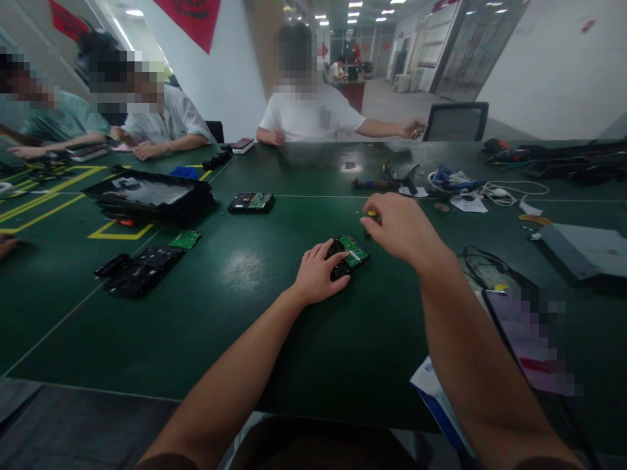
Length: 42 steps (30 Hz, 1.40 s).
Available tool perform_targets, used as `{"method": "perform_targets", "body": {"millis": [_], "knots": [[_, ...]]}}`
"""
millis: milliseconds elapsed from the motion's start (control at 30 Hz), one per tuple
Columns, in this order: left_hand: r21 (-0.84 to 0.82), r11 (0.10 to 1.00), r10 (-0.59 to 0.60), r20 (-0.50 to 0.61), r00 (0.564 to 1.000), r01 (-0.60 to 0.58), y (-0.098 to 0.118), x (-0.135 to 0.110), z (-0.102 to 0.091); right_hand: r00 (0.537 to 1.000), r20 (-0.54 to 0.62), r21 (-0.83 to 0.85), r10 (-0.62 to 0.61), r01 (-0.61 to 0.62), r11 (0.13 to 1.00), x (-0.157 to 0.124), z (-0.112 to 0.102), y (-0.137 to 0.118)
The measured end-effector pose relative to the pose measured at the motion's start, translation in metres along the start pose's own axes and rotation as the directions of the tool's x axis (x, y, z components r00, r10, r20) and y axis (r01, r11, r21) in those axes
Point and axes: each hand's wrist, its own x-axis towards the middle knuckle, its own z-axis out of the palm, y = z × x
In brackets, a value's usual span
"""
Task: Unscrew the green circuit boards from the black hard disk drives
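Note:
Near the middle of the green table lies a hard drive [353,250] with a green circuit board facing up. My left hand [319,273] grips it from the left, fingers over its top and thumb along the near edge, covering part of it. Just beyond its right corner, my right hand [399,225] is closed around a small screwdriver [373,215] with a yellow and black handle, held above the table. Its tip is too small to make out. Another hard drive [251,202] lies farther back to the left, apart from both hands.
At left are a black tray [147,192], a loose green circuit board [185,239] and black casing parts [144,271]. At right lie a grey metal box [582,251], cables [509,189] and a pinkish phone-like slab [524,339]. People sit across the table.

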Motion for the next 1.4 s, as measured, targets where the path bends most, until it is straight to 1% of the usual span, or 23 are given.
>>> {"method": "perform_targets", "body": {"millis": [167,233,333,367,467,567,667,733,800,833,900,967,1000,1100,1133,1167,1267,1300,1333,1400], "knots": [[0.006,1.000,-0.006,0.003,1.000,0.006,0.000,-0.001,0.000,0.996,0.079,-0.012,0.051,-0.051,0.999,-0.001,0.000,0.001],[0.006,1.000,-0.006,-0.001,1.000,0.006,0.000,-0.001,0.001,0.995,0.087,-0.043,0.039,-0.035,0.998,-0.001,0.004,0.000],[0.003,1.000,-0.008,-0.004,1.000,0.008,0.000,-0.001,0.001,0.992,0.123,-0.098,-0.023,0.035,0.995,-0.002,0.012,-0.002],[0.002,1.000,-0.007,-0.004,1.000,0.007,0.000,0.000,0.001,0.991,0.131,-0.098,-0.007,0.020,0.995,-0.003,0.014,-0.003],[-0.005,1.000,-0.006,-0.004,1.000,0.006,0.000,0.000,0.001,0.985,0.166,-0.036,0.038,-0.032,0.999,-0.006,0.014,-0.001],[-0.009,1.000,-0.011,-0.008,1.000,0.011,0.000,0.000,0.002,0.978,0.208,0.022,-0.001,-0.004,1.000,-0.007,0.010,0.005],[-0.010,1.000,-0.009,-0.008,1.000,0.009,-0.001,0.000,0.002,0.978,0.206,0.011,-0.020,0.018,1.000,-0.006,0.009,0.011],[-0.010,1.000,-0.006,-0.004,1.000,0.006,-0.001,0.000,0.002,0.979,0.201,-0.037,0.028,-0.021,0.999,-0.006,0.009,0.012],[-0.007,1.000,-0.006,-0.004,1.000,0.006,-0.001,0.000,0.002,0.973,0.221,-0.065,0.065,-0.052,0.997,-0.006,0.008,0.012],[-0.005,1.000,-0.006,-0.006,1.000,0.006,-0.001,-0.001,0.002,0.970,0.234,-0.060,0.061,-0.048,0.997,-0.007,0.008,0.011],[0.000,1.000,-0.004,-0.009,1.000,0.004,-0.001,-0.001,0.002,0.967,0.254,-0.021,0.007,-0.001,1.000,-0.007,0.006,0.009],[0.001,1.000,-0.003,-0.006,1.000,0.003,0.000,-0.001,0.002,0.967,0.253,-0.008,-0.028,0.031,0.999,-0.006,0.006,0.009],[0.000,1.000,-0.004,-0.004,1.000,0.004,0.000,-0.001,0.002,0.969,0.248,-0.028,-0.009,0.017,0.999,-0.006,0.006,0.009],[-0.003,1.000,-0.009,0.006,1.000,0.009,0.000,-0.001,0.001,0.967,0.235,-0.111,0.104,-0.080,0.991,-0.005,0.008,0.013],[-0.004,1.000,-0.010,0.008,1.000,0.010,0.000,-0.001,0.001,0.965,0.235,-0.116,0.117,-0.092,0.989,-0.005,0.009,0.015],[-0.003,1.000,-0.010,0.009,1.000,0.010,0.000,-0.001,0.000,0.966,0.237,-0.101,0.106,-0.084,0.991,-0.005,0.009,0.016],[0.000,1.000,-0.011,0.008,1.000,0.011,0.000,-0.001,0.000,0.969,0.249,-0.035,0.010,-0.002,0.999,-0.005,0.008,0.016],[0.002,1.000,-0.011,0.007,1.000,0.011,0.000,-0.001,0.000,0.969,0.249,-0.034,-0.005,0.014,0.999,-0.005,0.007,0.015],[0.003,1.000,-0.011,0.005,1.000,0.011,0.000,0.000,0.000,0.969,0.246,-0.049,-0.005,0.017,0.999,-0.005,0.006,0.012],[0.004,1.000,-0.009,0.002,1.000,0.009,0.000,0.000,0.001,0.970,0.238,-0.110,0.047,-0.021,0.994,-0.006,0.005,0.007]]}}
